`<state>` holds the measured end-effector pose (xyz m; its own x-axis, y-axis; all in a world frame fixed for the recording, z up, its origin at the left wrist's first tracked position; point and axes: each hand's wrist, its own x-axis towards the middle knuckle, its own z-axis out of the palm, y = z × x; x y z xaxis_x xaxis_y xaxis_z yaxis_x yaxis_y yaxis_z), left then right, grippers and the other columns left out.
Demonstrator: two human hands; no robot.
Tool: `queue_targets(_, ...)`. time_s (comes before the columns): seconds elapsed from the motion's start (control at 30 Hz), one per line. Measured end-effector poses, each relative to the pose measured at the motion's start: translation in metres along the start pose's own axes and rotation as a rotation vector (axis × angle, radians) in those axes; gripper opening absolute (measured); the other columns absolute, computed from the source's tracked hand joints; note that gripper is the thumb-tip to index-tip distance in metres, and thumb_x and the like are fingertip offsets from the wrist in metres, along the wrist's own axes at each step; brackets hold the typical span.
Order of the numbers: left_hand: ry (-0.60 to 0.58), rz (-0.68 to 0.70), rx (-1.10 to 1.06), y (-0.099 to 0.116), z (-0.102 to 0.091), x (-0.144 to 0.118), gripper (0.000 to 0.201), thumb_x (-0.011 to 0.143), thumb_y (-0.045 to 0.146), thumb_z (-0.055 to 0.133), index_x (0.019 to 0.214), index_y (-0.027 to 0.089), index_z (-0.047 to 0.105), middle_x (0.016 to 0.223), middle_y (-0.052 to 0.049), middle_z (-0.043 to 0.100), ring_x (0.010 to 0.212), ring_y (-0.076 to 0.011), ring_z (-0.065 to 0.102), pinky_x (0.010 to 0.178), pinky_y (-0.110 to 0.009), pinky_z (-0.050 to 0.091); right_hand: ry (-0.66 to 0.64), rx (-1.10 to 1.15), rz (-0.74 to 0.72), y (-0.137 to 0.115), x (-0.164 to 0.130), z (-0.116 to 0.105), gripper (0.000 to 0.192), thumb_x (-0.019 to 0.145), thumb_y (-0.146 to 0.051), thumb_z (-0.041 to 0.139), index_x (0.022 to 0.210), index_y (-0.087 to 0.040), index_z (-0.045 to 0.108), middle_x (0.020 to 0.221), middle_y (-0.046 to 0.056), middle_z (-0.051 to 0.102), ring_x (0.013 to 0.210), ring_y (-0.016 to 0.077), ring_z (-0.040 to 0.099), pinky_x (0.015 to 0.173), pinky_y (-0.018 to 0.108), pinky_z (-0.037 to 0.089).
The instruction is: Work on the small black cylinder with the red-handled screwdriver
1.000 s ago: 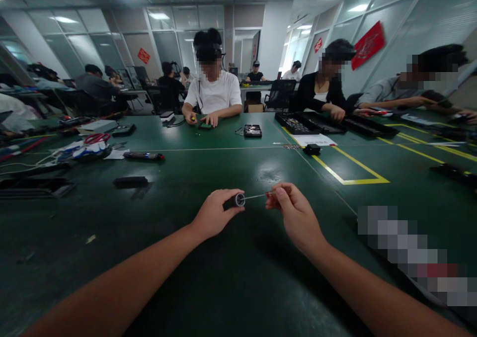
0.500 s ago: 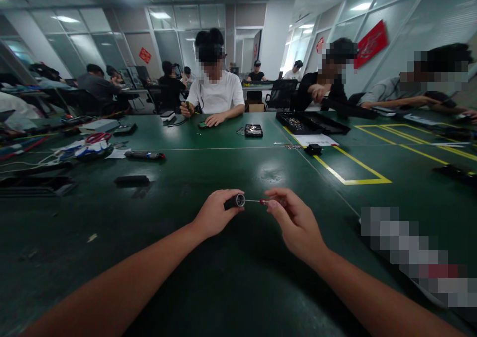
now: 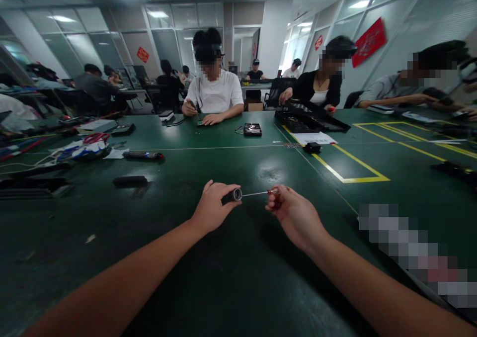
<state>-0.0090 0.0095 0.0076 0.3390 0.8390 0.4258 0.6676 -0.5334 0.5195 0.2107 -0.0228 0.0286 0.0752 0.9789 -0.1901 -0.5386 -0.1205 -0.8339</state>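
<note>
Green worktop (image 3: pixel 238 277) lies under two bare hands held just above it. Left hand (image 3: pixel 214 210) pinches a small dark cylinder (image 3: pixel 234 195), its open end facing right. Right hand (image 3: pixel 294 215) pinches a thin red-handled screwdriver (image 3: pixel 261 193), the tip meeting the cylinder. Beyond the cylinder, a person in white (image 3: pixel 214 93) sits.

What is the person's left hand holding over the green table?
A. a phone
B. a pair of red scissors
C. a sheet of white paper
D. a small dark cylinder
D: the left hand pinches a small dark cylinder, whose end meets the thin screwdriver held by the right hand.
</note>
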Motion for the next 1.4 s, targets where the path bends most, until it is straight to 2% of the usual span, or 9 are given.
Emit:
queue_targets(0.1,-0.018,-0.015,-0.022,0.001,0.0,-0.002,0.037,0.088,0.028,0.075,0.124,0.028,0.066,0.12,-0.003,0.072,0.116,-0.0238,0.063,0.119,-0.06,0.023,-0.023,-0.088,-0.202,0.004,-0.002,0.0,0.027,0.078,-0.044,0.08,0.088,-0.022,0.069,0.078,0.0,0.065,0.071,0.0146,0.06,0.066,0.029,0.053)
queue_targets(0.2,-0.025,0.001,-0.051,0.002,-0.001,-0.003,0.036,0.089,0.03,0.074,0.124,0.027,0.066,0.12,-0.003,0.072,0.114,-0.0236,0.064,0.119,-0.06,0.024,-0.039,-0.189,-0.297,0.009,-0.003,0.0,0.032,0.079,-0.051,0.078,0.093,-0.024,0.068,0.083,0.0,0.067,0.074,0.0156,0.062,0.069,0.032,0.053)
queue_targets(0.4,-0.03,0.027,-0.089,0.004,0.0,-0.003,0.036,0.088,0.028,0.075,0.122,0.025,0.067,0.116,-0.004,0.073,0.108,-0.0235,0.064,0.112,-0.052,0.037,-0.093,-0.353,-0.384,0.01,-0.006,0.0,0.028,0.089,-0.051,0.068,0.098,-0.024,0.064,0.086,0.0,0.067,0.077,0.017,0.063,0.074,0.035,0.054)
queue_targets(0.53,-0.038,0.028,-0.114,0.002,0.001,-0.004,0.034,0.088,0.029,0.074,0.122,0.025,0.067,0.117,-0.003,0.073,0.109,-0.024,0.064,0.107,-0.049,0.042,-0.191,-0.473,-0.459,0.005,-0.012,0.001,0.023,0.094,-0.046,0.063,0.1,-0.024,0.064,0.074,-0.003,0.061,0.068,0.0153,0.058,0.067,0.031,0.049)
queue_targets(0.7,-0.066,-0.001,-0.172,-0.001,0.002,-0.005,0.035,0.087,0.026,0.074,0.122,0.026,0.068,0.115,-0.003,0.072,0.108,-0.0229,0.065,0.096,-0.04,0.05,-0.166,-0.614,-0.517,0.001,-0.02,0.002,0.039,0.1,-0.054,0.047,0.09,-0.023,0.069,0.063,-0.002,0.054,0.06,0.0159,0.052,0.059,0.032,0.044)
queue_targets(0.93,-0.069,0.006,-0.189,0.003,0.001,-0.004,0.033,0.087,0.023,0.074,0.12,0.024,0.069,0.116,-0.002,0.072,0.109,-0.0215,0.066,0.098,-0.037,0.05,-0.104,-0.75,-0.581,0.003,-0.023,0.002,0.025,0.098,-0.044,0.056,0.11,-0.024,0.065,0.09,0.004,0.072,0.081,0.0204,0.065,0.073,0.035,0.051)
queue_targets(1.07,-0.077,0.027,-0.165,0.003,0.001,-0.003,0.036,0.087,0.023,0.075,0.122,0.023,0.068,0.114,-0.004,0.073,0.107,-0.0218,0.066,0.095,-0.037,0.05,-0.057,-0.604,-0.52,0.007,-0.015,0.003,0.025,0.096,-0.047,0.058,0.1,-0.023,0.065,0.085,0.003,0.068,0.079,0.02,0.064,0.077,0.037,0.052)
queue_targets(1.23,-0.035,0.079,-0.09,0.0,0.0,0.0,0.035,0.089,0.028,0.073,0.124,0.025,0.067,0.121,-0.003,0.072,0.112,-0.0231,0.065,0.109,-0.046,0.041,-0.022,-0.15,-0.035,0.005,0.005,-0.004,0.025,0.087,-0.045,0.066,0.081,-0.022,0.062,0.068,0.0,0.058,0.06,0.0172,0.057,0.064,0.037,0.055)
queue_targets(1.4,-0.068,0.052,-0.055,-0.002,0.0,0.0,0.036,0.091,0.032,0.071,0.126,0.027,0.065,0.122,-0.003,0.072,0.115,-0.024,0.064,0.116,-0.054,0.033,0.011,-0.138,-0.17,0.006,0.008,-0.007,0.024,0.084,-0.045,0.072,0.086,-0.022,0.065,0.075,0.001,0.062,0.066,0.0172,0.058,0.066,0.036,0.056)
